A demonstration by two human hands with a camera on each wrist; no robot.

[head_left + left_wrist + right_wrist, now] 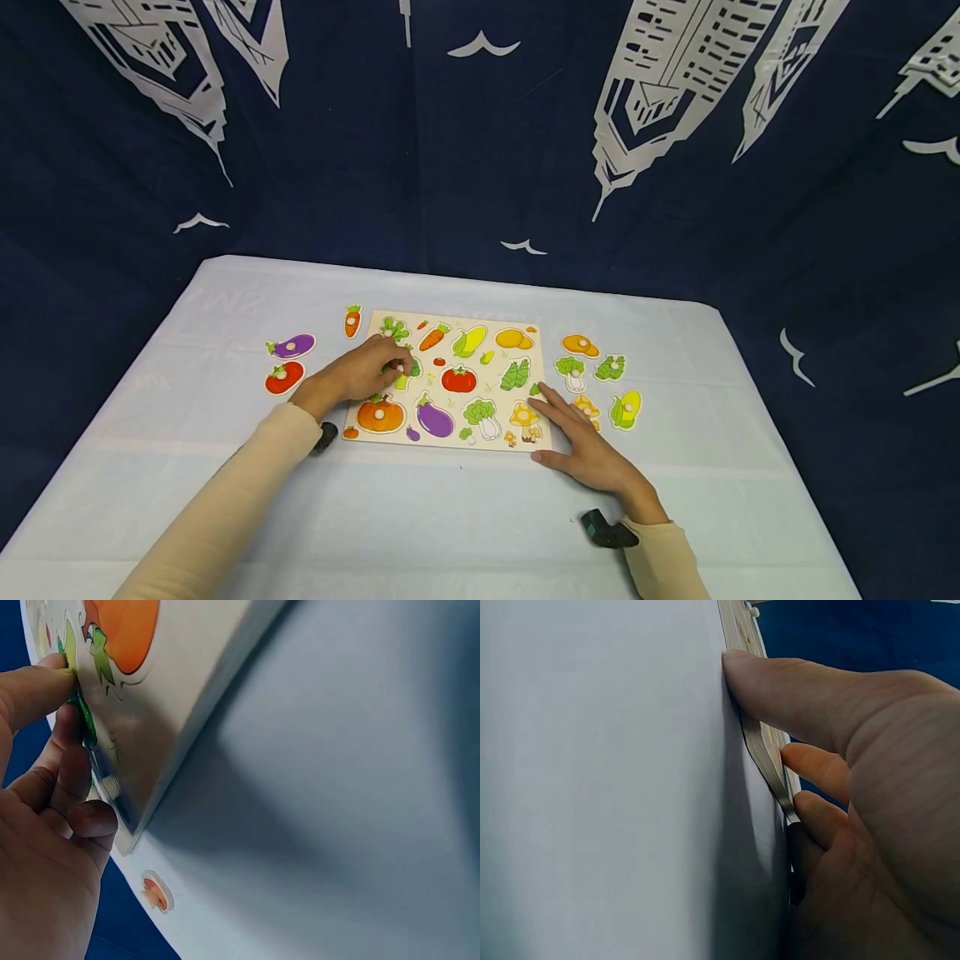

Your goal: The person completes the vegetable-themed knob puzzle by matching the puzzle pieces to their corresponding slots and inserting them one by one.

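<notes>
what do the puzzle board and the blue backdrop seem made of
The puzzle board looks like smooth, pale wood, perhaps plywood, with streaked layers along its bare edge. The blue backdrop is probably matt cloth, judging by its faint creases.

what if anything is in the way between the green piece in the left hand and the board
Nothing visible: the left hand pinches the green piece at the board, with no loose piece seen between. The left hand hides part of the spot beneath.

- I see board [487, 385], mid-dial: smooth wood, w/ ltly glossy print
- Table cover [450, 533], 6 o'clk: matt cloth
- Backdrop [450, 150], 12 o'clk: matt cloth
- Sleeve [232, 492], 7 o'clk: matt fabric
</notes>
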